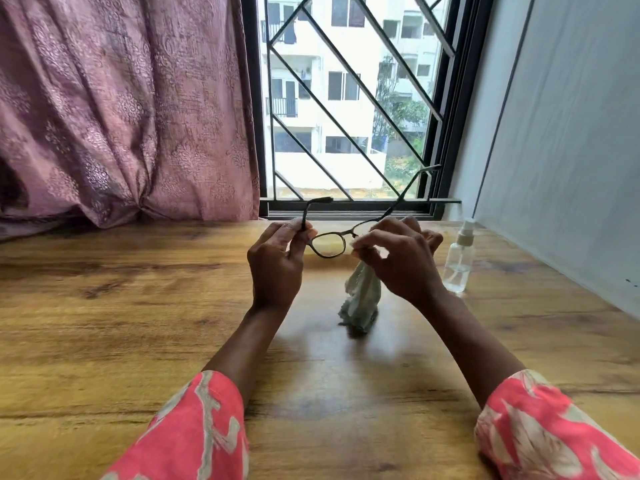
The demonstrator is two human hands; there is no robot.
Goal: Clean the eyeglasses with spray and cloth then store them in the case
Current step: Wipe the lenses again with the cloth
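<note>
Dark-framed eyeglasses are held above the wooden table, temples unfolded and pointing toward the window. My left hand pinches the frame at its left hinge. My right hand is closed on a pale green cloth pressed around the right lens, which is hidden; the cloth's loose end hangs down to the tabletop. A small clear spray bottle with a white nozzle stands upright on the table just right of my right hand. No case is in view.
A pink patterned curtain hangs at the back left. A window with a black diagonal grille is straight ahead. A grey wall borders the table on the right.
</note>
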